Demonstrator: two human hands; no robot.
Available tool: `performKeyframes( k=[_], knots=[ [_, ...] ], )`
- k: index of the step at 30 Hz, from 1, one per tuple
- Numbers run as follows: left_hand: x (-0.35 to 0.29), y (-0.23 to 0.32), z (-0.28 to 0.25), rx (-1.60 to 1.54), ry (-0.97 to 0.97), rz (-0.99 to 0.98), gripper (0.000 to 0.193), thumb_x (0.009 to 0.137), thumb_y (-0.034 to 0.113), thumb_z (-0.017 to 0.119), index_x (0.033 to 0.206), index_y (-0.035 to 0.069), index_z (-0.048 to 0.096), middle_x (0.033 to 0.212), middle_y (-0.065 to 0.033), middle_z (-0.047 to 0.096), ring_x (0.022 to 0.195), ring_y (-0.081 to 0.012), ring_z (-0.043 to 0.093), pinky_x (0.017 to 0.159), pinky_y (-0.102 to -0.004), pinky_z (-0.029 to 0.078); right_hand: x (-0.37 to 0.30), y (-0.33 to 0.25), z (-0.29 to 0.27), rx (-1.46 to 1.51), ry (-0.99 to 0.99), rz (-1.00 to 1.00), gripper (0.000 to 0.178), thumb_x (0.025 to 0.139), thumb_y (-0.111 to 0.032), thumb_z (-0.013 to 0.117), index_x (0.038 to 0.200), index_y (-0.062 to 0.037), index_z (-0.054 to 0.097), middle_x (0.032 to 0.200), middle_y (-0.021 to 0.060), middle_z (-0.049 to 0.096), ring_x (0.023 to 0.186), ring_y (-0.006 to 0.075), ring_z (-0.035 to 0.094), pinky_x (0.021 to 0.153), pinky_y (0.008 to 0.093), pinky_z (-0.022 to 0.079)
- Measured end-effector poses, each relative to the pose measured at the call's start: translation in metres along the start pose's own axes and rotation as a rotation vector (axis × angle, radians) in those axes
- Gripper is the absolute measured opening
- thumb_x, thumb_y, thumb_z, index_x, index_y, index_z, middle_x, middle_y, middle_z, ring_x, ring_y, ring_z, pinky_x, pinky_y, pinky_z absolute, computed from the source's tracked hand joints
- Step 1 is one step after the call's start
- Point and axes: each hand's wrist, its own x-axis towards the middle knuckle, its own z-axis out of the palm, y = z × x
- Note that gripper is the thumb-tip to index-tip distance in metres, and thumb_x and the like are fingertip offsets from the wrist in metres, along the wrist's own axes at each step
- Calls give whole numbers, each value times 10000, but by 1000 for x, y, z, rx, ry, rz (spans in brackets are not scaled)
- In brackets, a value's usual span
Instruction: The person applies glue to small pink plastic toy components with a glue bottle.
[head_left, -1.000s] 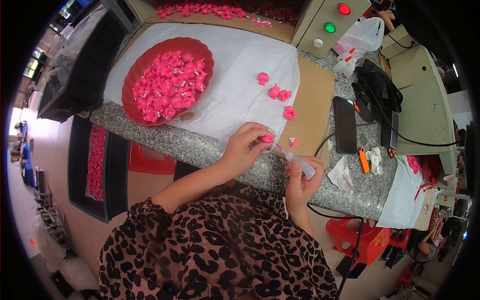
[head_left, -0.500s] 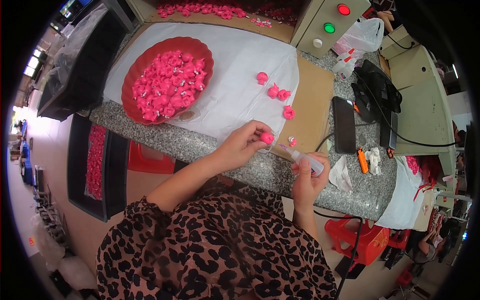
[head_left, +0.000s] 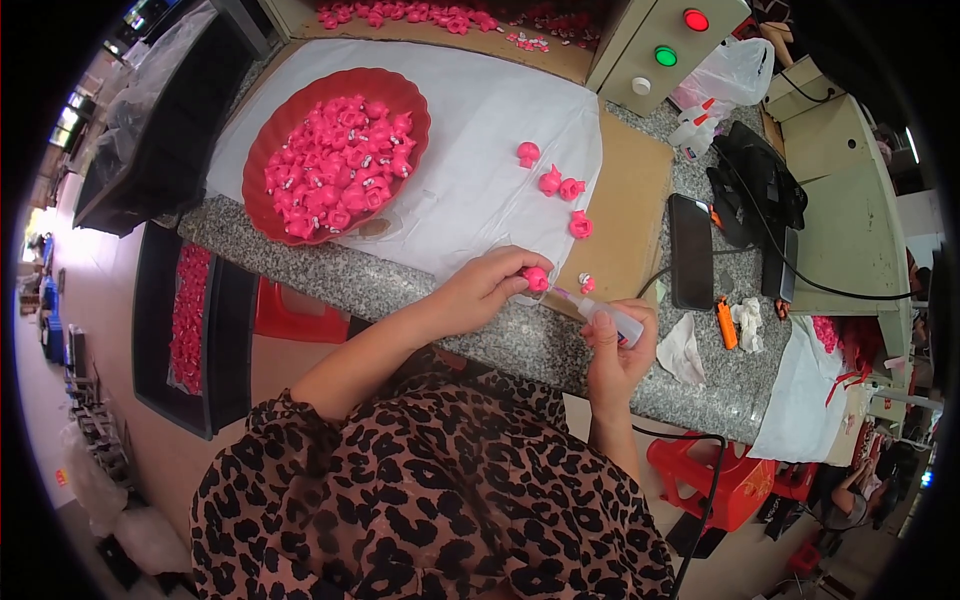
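Observation:
My left hand (head_left: 480,291) pinches a small, round, hot-pink plastic figure piece (head_left: 536,280) between thumb and fingertips, over the front edge of the worktop. My right hand (head_left: 617,362) is closed around a clear squeeze bottle (head_left: 614,322), of the kind used for glue. It is tilted, and its thin purplish nozzle points left, with its tip at or very near the pink piece; whether they touch I cannot tell. A small pink-and-white piece (head_left: 587,283) lies just beyond the nozzle. Several loose pink pieces (head_left: 580,224) sit farther back on the white sheet and cardboard.
A red scalloped bowl (head_left: 420,135) heaped with pink pieces stands on white paper (head_left: 490,110) at left. Rightward lie a black phone (head_left: 690,252), an orange lighter (head_left: 726,324), crumpled tissue (head_left: 747,322) and cables. Behind stands a machine housing with lit buttons (head_left: 666,57).
The bottle's nozzle has come slightly left, nearer to the pink piece. Both hands keep their holds; the whole view has shifted a little.

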Motion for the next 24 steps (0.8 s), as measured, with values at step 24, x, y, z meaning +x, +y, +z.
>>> performKeyframes(
  k=[24],
  knots=[
    [0, -4, 3, -8, 34, 68, 249, 814, 48, 426, 1058, 34, 474, 948, -111, 505, 907, -247, 462, 815, -320, 353, -1, 2, -2, -21, -5, 0, 138, 796, -81, 551, 830, -15, 435, 802, 62, 465, 571, 92, 498, 488, 177, 393]
  ],
)
